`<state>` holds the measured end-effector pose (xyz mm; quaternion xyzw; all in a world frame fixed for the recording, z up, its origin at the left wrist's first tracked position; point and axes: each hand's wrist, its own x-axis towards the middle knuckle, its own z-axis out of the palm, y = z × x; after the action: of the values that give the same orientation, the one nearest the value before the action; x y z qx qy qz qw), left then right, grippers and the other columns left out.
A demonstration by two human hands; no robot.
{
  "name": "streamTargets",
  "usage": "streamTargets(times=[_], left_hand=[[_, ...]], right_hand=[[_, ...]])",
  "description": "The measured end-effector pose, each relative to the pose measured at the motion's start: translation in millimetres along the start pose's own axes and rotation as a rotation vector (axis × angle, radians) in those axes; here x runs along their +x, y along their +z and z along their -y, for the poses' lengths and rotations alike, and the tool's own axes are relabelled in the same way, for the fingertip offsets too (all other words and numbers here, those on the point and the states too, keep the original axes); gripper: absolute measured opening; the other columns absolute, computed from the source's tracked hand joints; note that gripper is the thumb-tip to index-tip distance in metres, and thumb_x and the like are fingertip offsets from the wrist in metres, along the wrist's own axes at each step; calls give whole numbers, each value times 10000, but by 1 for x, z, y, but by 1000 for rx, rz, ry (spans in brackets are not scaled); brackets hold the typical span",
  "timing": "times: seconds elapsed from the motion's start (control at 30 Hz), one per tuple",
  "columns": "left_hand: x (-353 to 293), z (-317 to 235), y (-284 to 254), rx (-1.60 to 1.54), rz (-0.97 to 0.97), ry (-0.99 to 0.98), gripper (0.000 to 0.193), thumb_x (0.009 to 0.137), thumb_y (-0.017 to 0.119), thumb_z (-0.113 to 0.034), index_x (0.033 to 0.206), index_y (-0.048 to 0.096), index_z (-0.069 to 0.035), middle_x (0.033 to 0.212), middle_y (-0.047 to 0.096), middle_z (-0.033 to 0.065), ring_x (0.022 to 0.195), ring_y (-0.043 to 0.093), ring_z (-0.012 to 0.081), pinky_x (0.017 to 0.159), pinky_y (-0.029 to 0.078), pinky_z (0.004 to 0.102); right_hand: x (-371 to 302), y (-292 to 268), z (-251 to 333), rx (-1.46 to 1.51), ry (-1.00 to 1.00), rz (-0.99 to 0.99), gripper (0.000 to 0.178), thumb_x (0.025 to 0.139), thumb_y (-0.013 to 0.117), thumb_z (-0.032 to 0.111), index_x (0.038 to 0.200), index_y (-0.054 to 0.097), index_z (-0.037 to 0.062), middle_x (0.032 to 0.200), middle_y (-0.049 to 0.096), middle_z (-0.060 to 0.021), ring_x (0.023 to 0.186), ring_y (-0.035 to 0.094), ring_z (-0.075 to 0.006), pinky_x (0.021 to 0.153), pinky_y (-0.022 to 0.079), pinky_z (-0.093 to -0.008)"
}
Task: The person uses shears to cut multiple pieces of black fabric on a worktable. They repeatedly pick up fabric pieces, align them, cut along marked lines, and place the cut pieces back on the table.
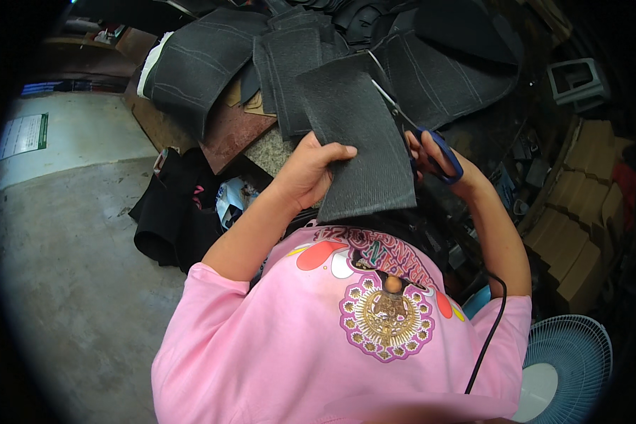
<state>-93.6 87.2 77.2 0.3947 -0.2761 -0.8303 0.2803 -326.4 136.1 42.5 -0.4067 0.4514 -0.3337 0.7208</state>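
Observation:
My left hand (311,168) grips a dark grey, textured rectangular piece of material (364,159) by its left edge, thumb on top and the other fingers beneath. My right hand (431,159) holds a pair of scissors (442,159) with dark blue handles, its fingers in the loops. The blades are parted and point up and away, at the piece's far right corner; one blade lies over its edge. Beyond it, stacked dark grey pieces (286,67) lie on the work surface, with larger stitched panels to the left (208,63) and right (438,78).
A reddish-brown board (240,131) juts out at the table's near left edge. Black rolled material (166,219) sits below it on the left. To the right are stacked brown cardboard pieces (565,212), a grey plastic stool (579,81) and a fan (569,367).

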Motion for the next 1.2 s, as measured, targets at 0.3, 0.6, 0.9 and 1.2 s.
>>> streamTargets(times=[0.3,0.6,0.9,1.2], left_hand=[[24,-26,-41,531,-51,325,421,788,581,-29,1193,476,17,1044,610,101,947,598,172,854,474,308],[88,-58,-92,1682,-719,796,845,735,722,-210,1411,236,-62,1117,540,159,1019,530,294,881,425,404],[57,39,-22,369,-270,-199,654,787,709,-218,1298,376,19,1062,537,63,976,544,150,794,413,260],[106,45,10,132,-106,-200,275,835,655,-135,1001,551,59,961,613,154,801,630,217,665,535,338]], right_hand=[[-3,-9,-6,-29,-13,-265,466,916,483,506,810,551,58,522,472,22,458,444,-63,477,391,-204],[-65,-44,-37,-198,142,-331,481,938,438,479,808,568,35,536,537,-18,471,503,-81,478,391,-211],[-80,-46,-65,-151,394,-59,572,936,370,544,812,632,50,566,602,-25,499,518,-91,507,383,-215],[-71,-36,-69,-32,350,-178,561,861,489,606,828,611,60,619,585,-29,544,575,-107,531,426,-207]])
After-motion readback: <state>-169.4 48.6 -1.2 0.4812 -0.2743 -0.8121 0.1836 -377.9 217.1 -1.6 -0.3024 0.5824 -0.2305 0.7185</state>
